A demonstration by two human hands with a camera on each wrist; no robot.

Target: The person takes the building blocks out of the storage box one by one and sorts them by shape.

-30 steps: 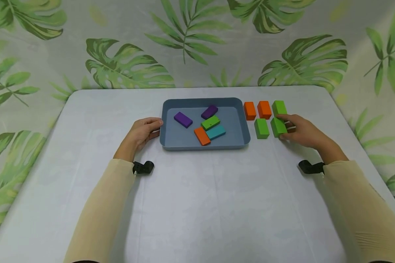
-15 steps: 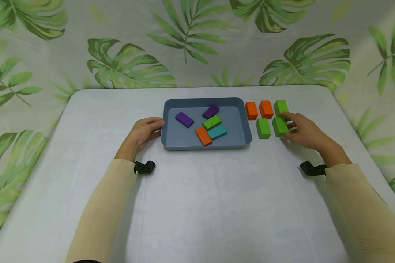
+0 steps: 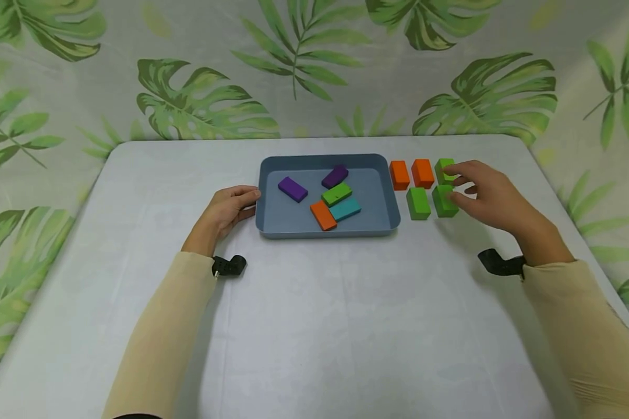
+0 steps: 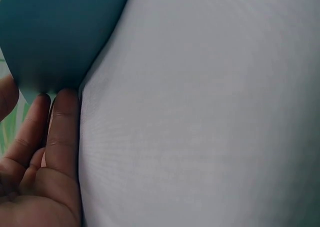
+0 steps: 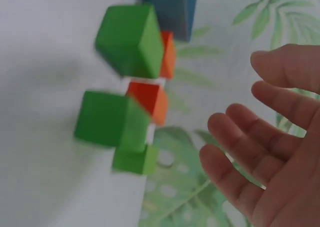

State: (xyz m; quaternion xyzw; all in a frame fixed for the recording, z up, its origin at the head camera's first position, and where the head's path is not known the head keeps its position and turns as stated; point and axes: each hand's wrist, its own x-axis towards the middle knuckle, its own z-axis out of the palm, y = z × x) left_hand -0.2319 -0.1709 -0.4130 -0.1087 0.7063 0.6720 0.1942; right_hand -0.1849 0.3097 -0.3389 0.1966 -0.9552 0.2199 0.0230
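My left hand rests against the left end of a grey-blue tray. In the left wrist view its fingertips touch the tray's wall, fingers fairly straight. My right hand is raised over the right side of the table, fingers apart and holding nothing. Beneath its fingertips in the head view stand a front green block and a back green block, both partly covered. Another green block stands to their left. In the right wrist view a gap separates the fingers from the blocks.
Two upright orange blocks, one near the tray and one further right, stand in the back row. Inside the tray lie two purple blocks, a green block, a teal block and an orange block. A leaf-patterned cloth hangs behind.
My right hand has let go of the front right green block, its fingers spreading as it lifted up and back to the right. The left hand and tray have stayed put.
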